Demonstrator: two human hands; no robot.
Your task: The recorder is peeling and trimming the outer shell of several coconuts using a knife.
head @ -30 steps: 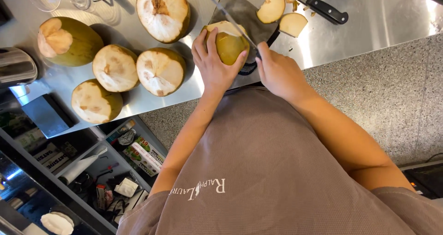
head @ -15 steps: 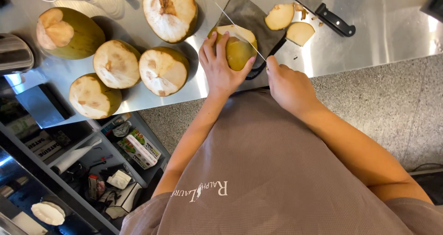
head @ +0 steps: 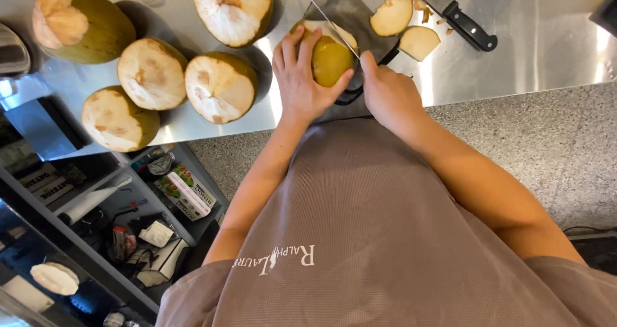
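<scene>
My left hand [head: 301,76] grips a green young coconut [head: 331,58] that rests on the steel counter [head: 540,51], its top cut white. My right hand [head: 389,94] is closed on the handle of a broad cleaver [head: 350,15], whose blade rests against the coconut's top on the right side. Two cut husk slices [head: 406,28] lie just beyond the blade.
Several trimmed coconuts [head: 154,76] sit at the counter's left. A black-handled knife [head: 469,25] lies at the back right. A metal pot [head: 13,51] stands at the far left edge. Shelves [head: 128,211] with boxes and tools are below the counter; speckled floor lies to the right.
The cleaver blade has shifted a little along the coconut's top while both hands keep their grip. The view has drifted slightly, so the counter sits higher in frame.
</scene>
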